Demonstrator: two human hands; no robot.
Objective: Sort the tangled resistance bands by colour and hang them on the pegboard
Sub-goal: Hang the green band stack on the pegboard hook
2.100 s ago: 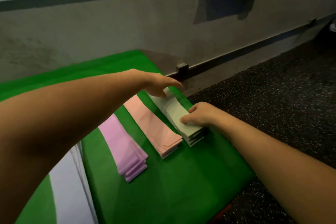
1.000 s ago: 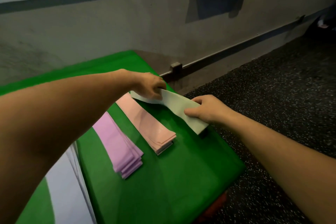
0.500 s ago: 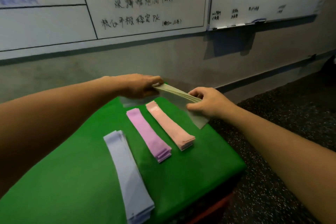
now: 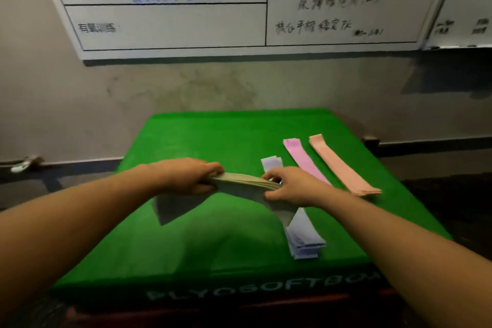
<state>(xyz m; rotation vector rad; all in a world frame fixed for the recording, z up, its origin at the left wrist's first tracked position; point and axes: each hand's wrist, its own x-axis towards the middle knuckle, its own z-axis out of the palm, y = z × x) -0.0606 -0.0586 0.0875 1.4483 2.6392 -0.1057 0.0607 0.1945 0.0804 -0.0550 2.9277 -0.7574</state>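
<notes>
Both hands (image 4: 186,176) (image 4: 292,186) pinch flat, layered pale-green bands (image 4: 245,181)

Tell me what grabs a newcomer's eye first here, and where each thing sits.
First, the left hand and right hand gripping a stack of pale green bands between them, lifted above the middle of the green plyo box. Next, three sorted piles on the box's right half: lavender bands nearest, purple-pink bands beyond, peach bands farthest right. A whiteboard with handwriting fills the wall behind.

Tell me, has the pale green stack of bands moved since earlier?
Yes. The pale green stack left its place right of the peach stack; both hands now hold it lifted, further left.
</notes>
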